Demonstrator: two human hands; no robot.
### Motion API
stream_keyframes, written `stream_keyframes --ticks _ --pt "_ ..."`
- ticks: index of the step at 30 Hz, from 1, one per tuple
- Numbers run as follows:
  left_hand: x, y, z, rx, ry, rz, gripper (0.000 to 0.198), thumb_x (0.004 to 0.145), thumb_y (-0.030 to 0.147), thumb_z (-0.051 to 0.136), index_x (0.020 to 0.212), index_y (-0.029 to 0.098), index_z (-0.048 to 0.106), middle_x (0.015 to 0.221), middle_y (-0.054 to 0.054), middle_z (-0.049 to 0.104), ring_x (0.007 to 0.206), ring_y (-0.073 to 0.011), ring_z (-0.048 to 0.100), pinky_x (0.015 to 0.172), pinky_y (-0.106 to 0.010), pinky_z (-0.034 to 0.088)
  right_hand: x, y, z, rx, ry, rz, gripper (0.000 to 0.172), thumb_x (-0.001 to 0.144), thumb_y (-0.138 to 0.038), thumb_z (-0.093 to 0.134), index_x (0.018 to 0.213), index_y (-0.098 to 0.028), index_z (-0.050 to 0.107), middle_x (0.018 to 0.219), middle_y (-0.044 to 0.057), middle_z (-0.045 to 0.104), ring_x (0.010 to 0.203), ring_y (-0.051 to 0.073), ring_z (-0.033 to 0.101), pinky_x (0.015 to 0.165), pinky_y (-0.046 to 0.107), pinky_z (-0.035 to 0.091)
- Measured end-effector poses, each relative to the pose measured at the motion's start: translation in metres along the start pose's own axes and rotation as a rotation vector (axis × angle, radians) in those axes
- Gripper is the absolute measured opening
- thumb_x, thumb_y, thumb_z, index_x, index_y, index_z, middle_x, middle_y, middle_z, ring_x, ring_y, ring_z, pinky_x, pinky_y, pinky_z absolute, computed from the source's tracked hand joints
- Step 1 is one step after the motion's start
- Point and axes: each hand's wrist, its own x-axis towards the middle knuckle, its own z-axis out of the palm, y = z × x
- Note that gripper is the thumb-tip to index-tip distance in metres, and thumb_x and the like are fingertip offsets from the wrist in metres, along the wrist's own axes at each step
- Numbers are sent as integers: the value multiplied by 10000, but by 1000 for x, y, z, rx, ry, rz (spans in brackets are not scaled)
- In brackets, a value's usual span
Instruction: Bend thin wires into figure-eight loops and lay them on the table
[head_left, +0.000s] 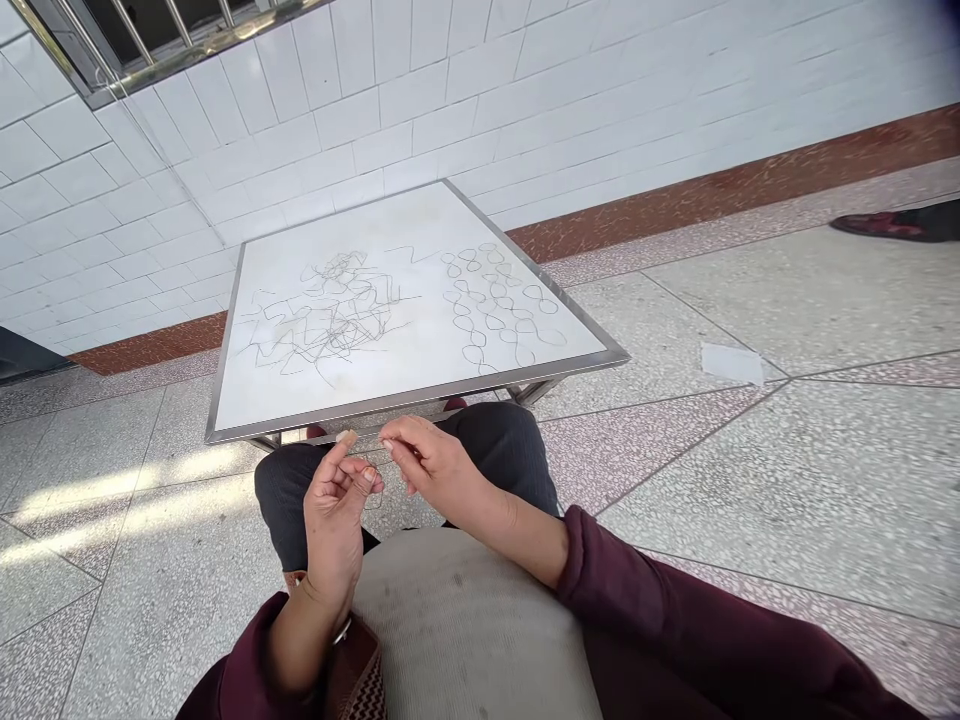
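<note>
Above my lap, just in front of the table's near edge, my left hand (336,505) pinches a thin bent wire (373,508) between thumb and finger. Its raised index finger has a pale wrap at the tip. Close beside it on the right, my right hand (431,462) has thumb and forefinger pressed together, seemingly on the same wire; the wire is too fine to follow between the hands. On the white table (427,350) lies a tangled heap of bent wires (337,315) at the left. Several looped, figure-eight wires (487,305) are spread out in rows at the right.
The table has a metal rim (420,392) and stands near a white tiled wall (420,100). A barred window (165,40) is at upper left. On the speckled floor lies a white paper piece (731,364); another person's shoe (889,228) shows at far right.
</note>
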Motion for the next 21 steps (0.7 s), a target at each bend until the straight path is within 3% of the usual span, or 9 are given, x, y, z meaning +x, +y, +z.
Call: stream_keyframes --ticks 8,10,15,21 --pt "0 -1 1 1 11 -43 452 770 300 785 1203 233 673 802 14 641 717 -112 614 753 -277 532 -1 1 -1 -167 34 -135 159 975 -170 439 943 -214 587 802 36 615 703 164 572 636 281 495" --pt "0 0 1 0 16 -41 419 779 294 776 1183 240 678 793 22 636 708 -106 611 741 -268 532 -1 2 0 -106 -3 -127 166 984 -192 436 958 -215 598 830 35 629 666 149 580 653 287 518" --pt "0 -1 0 -20 11 -37 385 790 284 767 1164 245 683 808 24 633 705 -103 612 747 -274 537 -4 5 1 178 -89 54 178 990 -254 441 1053 -217 604 899 27 615 505 90 584 492 240 533" --pt "0 -2 -2 -18 0 -48 388 785 284 775 1157 230 681 807 19 643 719 -107 627 762 -273 536 -5 7 2 46 -20 -46 170 961 -193 467 1027 -222 622 916 43 658 535 98 583 524 245 526"
